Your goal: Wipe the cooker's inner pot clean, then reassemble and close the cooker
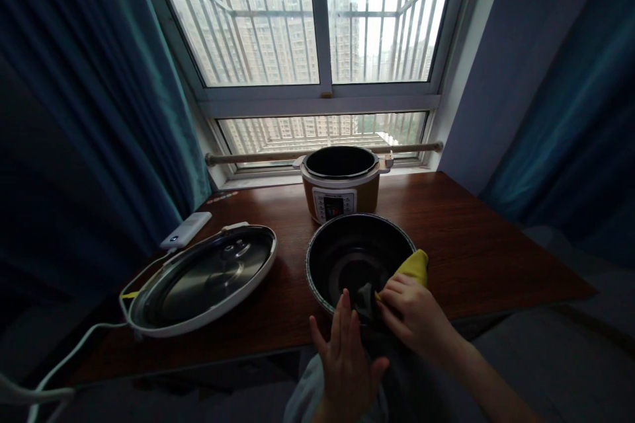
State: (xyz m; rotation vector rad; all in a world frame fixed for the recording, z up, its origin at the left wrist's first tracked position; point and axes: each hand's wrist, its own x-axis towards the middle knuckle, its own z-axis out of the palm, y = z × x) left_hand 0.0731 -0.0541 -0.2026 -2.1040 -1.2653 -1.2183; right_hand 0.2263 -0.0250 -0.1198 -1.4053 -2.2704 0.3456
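Observation:
A black inner pot (342, 258) with a speckled rim stands on the brown table, tilted slightly toward me. My right hand (409, 310) grips a yellow cloth (415, 266) at the pot's near right rim; part of the cloth sticks up beyond my fingers. Between my hands a small greyish piece (366, 297) shows against the pot, and I cannot tell whether it belongs to the cloth. My left hand (343, 353) is raised in front of the near rim, fingers stretched out and holding nothing. Whether it touches the pot is unclear.
Behind the pot stands an electric pressure cooker body (342, 188) with a control panel. Its round lid (213, 277) lies upturned on the left. A white power bank (186, 230) with a cable (99, 327) is farther left. A barred window (325, 66) and blue curtains (99, 66) bound the table (471, 238).

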